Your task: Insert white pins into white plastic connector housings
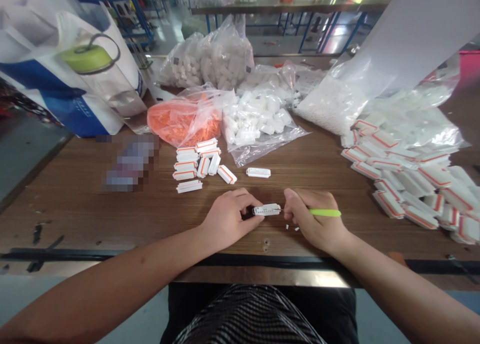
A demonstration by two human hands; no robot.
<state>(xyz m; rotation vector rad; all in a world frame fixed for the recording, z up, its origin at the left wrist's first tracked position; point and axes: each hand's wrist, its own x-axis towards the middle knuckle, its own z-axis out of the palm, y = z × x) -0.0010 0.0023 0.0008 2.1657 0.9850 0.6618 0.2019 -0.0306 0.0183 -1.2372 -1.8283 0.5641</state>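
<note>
My left hand point(229, 218) is closed around one end of a small white plastic block point(266, 210), holding it just above the wooden table point(75, 204). My right hand point(314, 219) grips a thin green tool point(324, 213) like a pen, its tip at the block's right end. Two tiny white bits point(291, 228) lie on the table under my right hand. A single white block point(258, 172) lies a little beyond my hands.
A cluster of white blocks with orange stripes point(198, 164) lies left of centre. A big heap of them point(412, 184) fills the right. Plastic bags hold orange pieces point(183, 121) and white parts point(258, 116). A white-and-blue shopping bag point(75, 69) stands far left.
</note>
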